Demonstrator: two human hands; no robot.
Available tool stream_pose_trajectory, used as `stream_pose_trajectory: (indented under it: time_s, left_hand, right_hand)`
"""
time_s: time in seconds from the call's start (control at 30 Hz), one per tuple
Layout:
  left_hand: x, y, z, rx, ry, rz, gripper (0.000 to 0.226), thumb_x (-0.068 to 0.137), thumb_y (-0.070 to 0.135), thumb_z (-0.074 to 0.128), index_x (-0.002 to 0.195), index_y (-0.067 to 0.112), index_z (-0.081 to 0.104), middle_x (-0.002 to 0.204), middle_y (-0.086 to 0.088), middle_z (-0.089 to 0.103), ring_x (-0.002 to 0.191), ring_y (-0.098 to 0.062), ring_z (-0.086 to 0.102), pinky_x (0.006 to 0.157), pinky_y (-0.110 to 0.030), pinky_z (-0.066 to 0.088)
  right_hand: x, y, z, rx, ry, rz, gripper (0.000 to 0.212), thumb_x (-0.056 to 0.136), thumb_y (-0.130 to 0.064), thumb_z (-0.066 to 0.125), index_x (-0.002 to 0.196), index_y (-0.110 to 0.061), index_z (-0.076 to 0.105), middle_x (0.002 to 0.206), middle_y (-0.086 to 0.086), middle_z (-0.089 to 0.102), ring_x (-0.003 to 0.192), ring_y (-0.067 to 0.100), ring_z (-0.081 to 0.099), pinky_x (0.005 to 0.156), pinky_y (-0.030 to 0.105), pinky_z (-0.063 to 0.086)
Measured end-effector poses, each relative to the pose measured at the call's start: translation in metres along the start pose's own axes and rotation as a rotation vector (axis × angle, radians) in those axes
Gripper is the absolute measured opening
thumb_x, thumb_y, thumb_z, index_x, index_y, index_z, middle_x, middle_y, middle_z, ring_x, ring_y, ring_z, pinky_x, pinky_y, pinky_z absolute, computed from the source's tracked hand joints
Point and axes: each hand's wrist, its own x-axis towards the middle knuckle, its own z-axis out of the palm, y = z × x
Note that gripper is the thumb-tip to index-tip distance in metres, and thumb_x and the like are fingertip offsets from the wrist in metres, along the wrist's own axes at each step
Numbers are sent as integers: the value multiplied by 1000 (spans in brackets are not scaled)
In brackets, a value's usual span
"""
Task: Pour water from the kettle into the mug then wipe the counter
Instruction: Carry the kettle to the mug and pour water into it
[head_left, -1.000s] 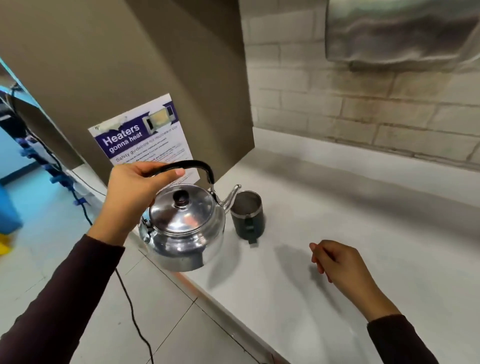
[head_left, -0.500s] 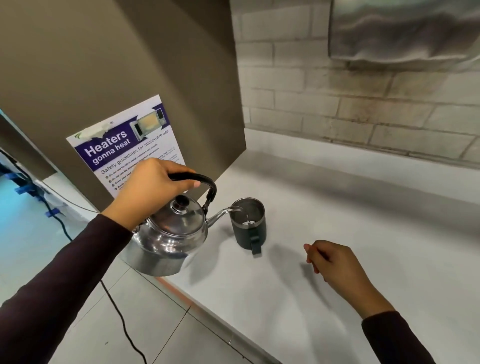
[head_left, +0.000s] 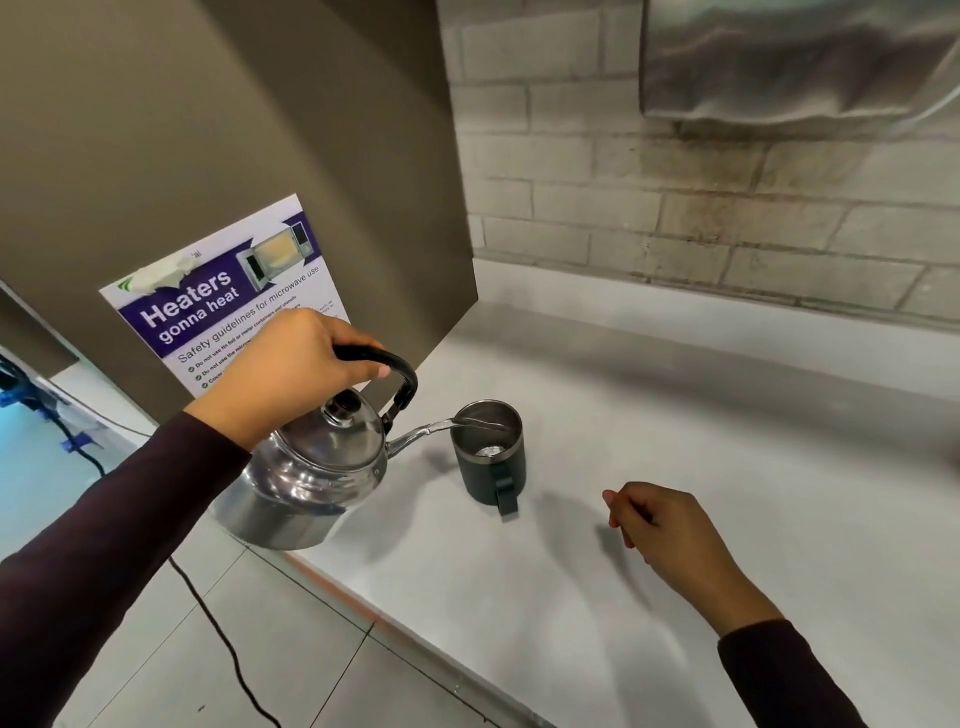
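Observation:
My left hand grips the black handle of a shiny steel kettle, held tilted above the counter's front edge. Its spout reaches over the rim of a dark mug that stands upright on the white counter, handle toward me. A thin stream of water runs from the spout into the mug, and a little water glints at its bottom. My right hand hovers just above the counter to the mug's right, fingers loosely curled, holding nothing.
A brown side panel with a microwave safety poster rises left of the mug. A brick wall runs along the back, with a metal dispenser mounted high. A black cable trails over the tiled floor below.
The kettle has swung toward the mug and tipped further, so its spout now hangs over the rim and water flows. My right hand has barely moved.

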Motion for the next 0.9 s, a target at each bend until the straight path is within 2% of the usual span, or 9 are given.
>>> stream_pose_trajectory:
  time_s: [0.1,0.2,0.33,0.4,0.5,0.6,0.7,0.9]
  left_hand:
    - [1,0,-3,1,-17,15,12,71,28,77,82,33,76,55,25,66,46,9,57,41,-3,37]
    - [2,0,-5,26,-25,24,12,72,29,77,83,31,77,55,11,69,47,6,57,41,-7,38]
    - [3,0,-7,83,-32,38,13,72,30,76,86,30,77,62,6,72,48,-5,58,47,-18,38]
    - [4,0,-8,91,-35,57,13,73,29,76,86,29,78,61,4,71,45,-4,56,43,-13,37]
    - [4,2,-11,68,-30,66,12,73,27,77,85,26,78,54,9,65,39,6,51,38,-6,35]
    - [6,4,-13,95,-37,76,12,73,28,77,85,26,78,52,8,64,37,6,50,39,-6,35]
    - [8,6,-16,119,-39,86,13,73,30,76,85,26,78,55,4,66,38,5,50,40,-7,36]
    - [11,9,-18,159,-35,84,12,72,33,76,84,30,77,51,10,64,39,6,52,38,-6,35]
  right_hand:
    - [0,-2,1,0,-11,2,37,92,-33,53,58,-20,59,50,-6,55,47,9,47,55,27,44]
    - [-1,-3,1,-7,-13,3,36,92,-33,53,59,-19,60,51,-6,55,47,9,47,55,26,42]
    - [0,-5,1,-23,-8,-4,36,92,-33,54,60,-18,60,49,-9,55,44,6,45,53,22,39]
    - [0,-5,1,-30,-8,-2,36,92,-33,54,61,-17,61,49,-8,55,44,5,44,52,22,38]
    - [0,-6,1,-42,-10,-3,36,92,-33,54,60,-17,61,49,-8,55,45,5,43,51,20,35]
    - [1,-6,2,-48,-14,0,36,92,-33,54,61,-17,61,48,-13,57,47,5,45,52,21,36]
    - [2,-6,2,-46,-11,-1,36,92,-32,54,61,-17,61,47,-11,55,48,7,46,53,23,37]
    - [2,-5,3,-50,-29,-4,36,92,-34,53,60,-18,60,50,-8,56,50,9,48,54,24,39]
